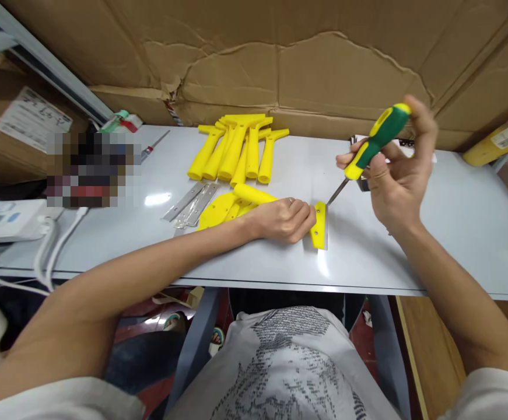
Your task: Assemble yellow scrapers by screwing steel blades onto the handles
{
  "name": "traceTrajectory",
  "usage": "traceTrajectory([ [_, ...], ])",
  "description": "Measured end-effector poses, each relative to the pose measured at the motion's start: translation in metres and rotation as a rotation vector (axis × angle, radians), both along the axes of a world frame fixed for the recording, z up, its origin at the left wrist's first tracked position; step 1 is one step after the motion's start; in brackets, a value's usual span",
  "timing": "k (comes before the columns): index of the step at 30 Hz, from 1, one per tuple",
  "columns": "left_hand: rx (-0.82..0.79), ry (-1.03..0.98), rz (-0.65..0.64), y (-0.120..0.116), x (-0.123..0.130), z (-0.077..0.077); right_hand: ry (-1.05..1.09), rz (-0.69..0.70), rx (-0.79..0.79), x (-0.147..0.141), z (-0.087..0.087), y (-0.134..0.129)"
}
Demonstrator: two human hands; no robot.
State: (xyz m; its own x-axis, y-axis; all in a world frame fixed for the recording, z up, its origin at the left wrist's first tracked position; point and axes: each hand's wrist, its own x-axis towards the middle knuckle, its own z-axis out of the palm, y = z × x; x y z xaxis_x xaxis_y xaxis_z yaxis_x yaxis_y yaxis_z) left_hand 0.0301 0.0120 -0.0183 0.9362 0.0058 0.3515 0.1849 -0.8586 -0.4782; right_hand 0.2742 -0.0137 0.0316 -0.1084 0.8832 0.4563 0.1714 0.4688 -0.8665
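Note:
My left hand [286,220] is closed round the handle of a yellow scraper [319,226], whose head shows two screws and a metal blade along its right edge. In my right hand [400,181] is a green and yellow screwdriver [378,140], tilted, its shaft pointing down-left to the head's upper right corner; whether the tip touches is unclear. Several yellow handles [235,146] lie in a pile behind my left hand. Flat metal blades [192,204] rest left of it, beside flat yellow pieces [217,211] partly behind my forearm.
Cardboard [306,81] stands along the back of the white table [254,274]. At the left are a red screwdriver [153,147], white cables [63,245] and a white device [11,220]. A yellow roll [501,140] lies at the right.

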Motion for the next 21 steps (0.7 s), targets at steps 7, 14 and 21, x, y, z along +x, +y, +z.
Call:
traceTrajectory([
  [7, 0.156, 0.038, 0.025, 0.003, -0.001, -0.005, 0.0, -0.061, 0.05, -0.006, -0.025, 0.013],
  [14, 0.361, -0.091, -0.038, 0.002, 0.0, -0.004, 0.082, 0.026, 0.088, -0.004, -0.03, 0.018],
  [21, 0.36, -0.115, -0.064, 0.003, 0.0, -0.002, 0.153, 0.126, 0.186, -0.003, -0.042, 0.03],
])
